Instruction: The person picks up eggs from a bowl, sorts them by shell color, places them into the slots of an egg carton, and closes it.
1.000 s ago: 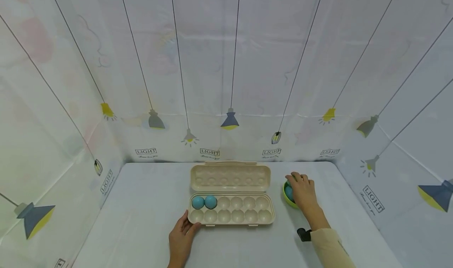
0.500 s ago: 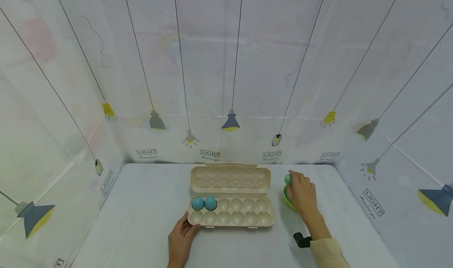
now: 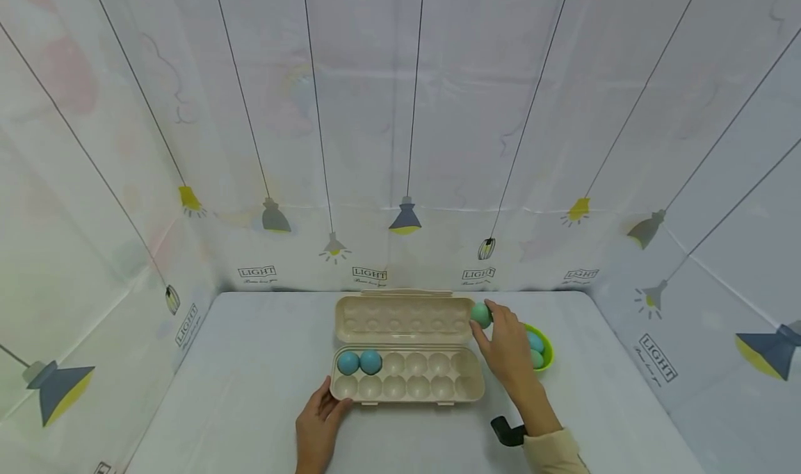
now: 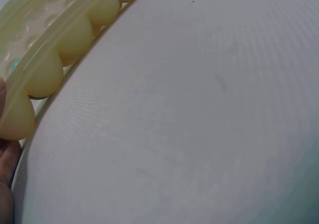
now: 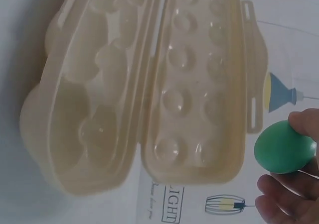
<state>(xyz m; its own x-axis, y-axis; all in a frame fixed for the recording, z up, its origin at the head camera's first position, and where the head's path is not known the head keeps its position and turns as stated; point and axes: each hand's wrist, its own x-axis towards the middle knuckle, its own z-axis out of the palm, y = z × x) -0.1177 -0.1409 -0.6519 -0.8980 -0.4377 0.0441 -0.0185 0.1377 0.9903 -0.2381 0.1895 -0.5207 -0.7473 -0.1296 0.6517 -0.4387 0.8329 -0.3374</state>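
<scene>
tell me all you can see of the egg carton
The egg carton is beige, glossy and looks like plastic. It lies open on the white table, its dimpled lid hinged back on the far side. The base has two rows of six cups: blue eggs fill the far row's two leftmost, the rest are empty. Two tabs line the near edge. The left grip holds its near left corner.

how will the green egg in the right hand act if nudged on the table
The green egg would probably roll, as it looks rounded with no flat side showing. Its smooth surface may make it slippery. It seems stiff, with no dent visible where the right hand pinches it.
</scene>
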